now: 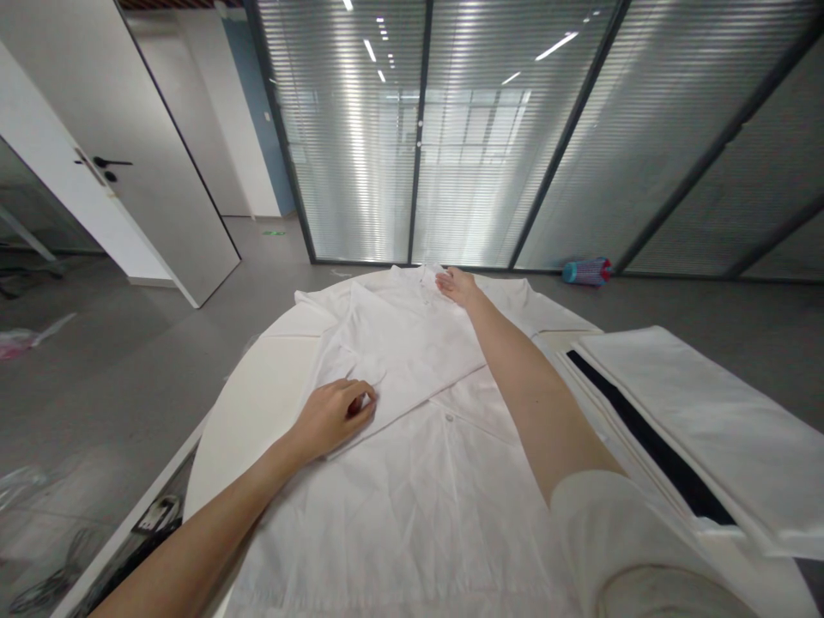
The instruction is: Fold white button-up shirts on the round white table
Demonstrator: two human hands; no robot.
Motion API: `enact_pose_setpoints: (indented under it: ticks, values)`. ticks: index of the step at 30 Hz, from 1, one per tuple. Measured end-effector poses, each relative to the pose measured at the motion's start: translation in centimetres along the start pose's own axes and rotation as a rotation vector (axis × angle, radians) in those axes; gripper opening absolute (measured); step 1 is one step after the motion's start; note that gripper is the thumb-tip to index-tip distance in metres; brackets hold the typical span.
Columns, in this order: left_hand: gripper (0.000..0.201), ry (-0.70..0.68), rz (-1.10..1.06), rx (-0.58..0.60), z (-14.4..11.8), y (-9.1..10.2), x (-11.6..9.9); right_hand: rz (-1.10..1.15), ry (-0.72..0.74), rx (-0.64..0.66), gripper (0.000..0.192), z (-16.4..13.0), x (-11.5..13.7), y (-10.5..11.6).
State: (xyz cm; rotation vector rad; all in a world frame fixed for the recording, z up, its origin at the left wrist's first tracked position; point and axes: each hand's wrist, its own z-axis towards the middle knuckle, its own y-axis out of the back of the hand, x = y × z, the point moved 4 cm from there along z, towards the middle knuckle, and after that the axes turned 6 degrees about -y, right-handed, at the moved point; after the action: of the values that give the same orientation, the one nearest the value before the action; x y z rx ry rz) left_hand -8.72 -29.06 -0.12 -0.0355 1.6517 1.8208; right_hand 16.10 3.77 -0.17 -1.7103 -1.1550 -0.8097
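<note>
A white button-up shirt (412, 481) lies spread over the table, its collar at the far edge and its hem toward me. One sleeve (412, 378) is folded across the body, above a visible button. My left hand (338, 412) rests at the left end of this sleeve, fingers curled and thumb tip against the index finger, closed on the fabric. Over by the collar, my right hand (457, 287) lies with its fingers stretched out flat on the shirt's upper front. My right forearm crosses above the shirt's right side and hides part of it.
The round white table (238, 429) carries a stack of folded white garments (701, 412) at right, with a dark layer in it. A blue and red bundle (587, 271) lies on the floor by the glass wall. A door (129, 146) stands at left; cables (57, 575) lie below.
</note>
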Motion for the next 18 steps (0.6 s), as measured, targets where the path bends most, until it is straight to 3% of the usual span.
enact_pose_setpoints:
  ticks: [5,7,11,15,18]
  values:
    - [0.027,0.138,-0.351,0.000,2.4,1.0,1.8,0.006,-0.031,0.011,0.021,-1.5,-0.1,1.5]
    - [0.027,0.186,-0.544,-0.079,5.4,2.3,2.9,0.009,-0.020,0.010,0.020,-1.8,-0.3,1.9]
    - [0.033,0.288,-0.889,-0.309,13.9,4.5,5.2,0.001,0.030,0.012,0.014,-1.8,-0.8,2.2]
    - [0.064,0.465,-1.084,-0.340,21.2,3.5,7.3,-0.034,0.082,0.011,0.016,-1.9,-1.4,2.4]
    - [0.070,0.550,-1.133,-0.354,24.4,2.2,8.4,-0.072,0.131,-0.001,0.015,-2.1,-1.7,3.0]
